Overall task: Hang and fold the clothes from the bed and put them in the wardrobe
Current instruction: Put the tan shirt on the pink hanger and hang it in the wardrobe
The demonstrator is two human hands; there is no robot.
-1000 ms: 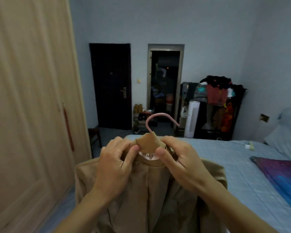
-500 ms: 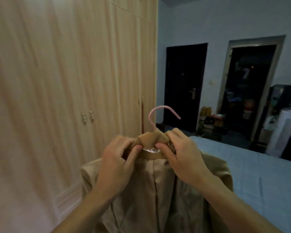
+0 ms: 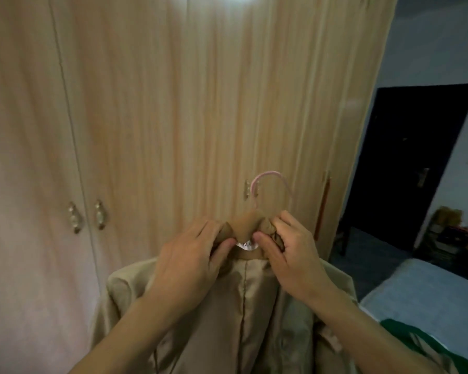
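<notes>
A tan jacket (image 3: 235, 314) hangs on a pink hanger (image 3: 270, 179) whose hook sticks up above the collar. My left hand (image 3: 192, 260) pinches the collar on its left side, and my right hand (image 3: 289, 255) pinches it on the right. A white label shows between my thumbs. Straight ahead stands the light wooden wardrobe (image 3: 173, 117) with all its doors closed. The hanger's shoulders are hidden inside the jacket.
Metal wardrobe handles (image 3: 87, 215) sit at lower left. The blue bed (image 3: 427, 290) lies at lower right with a green garment (image 3: 405, 333) on it. A dark door (image 3: 405, 163) stands beyond the wardrobe's right end, with clutter (image 3: 451, 233) on the floor near it.
The view has swung left from the room and bed to face the wardrobe doors. Both hands keep the same hold on the jacket collar.
</notes>
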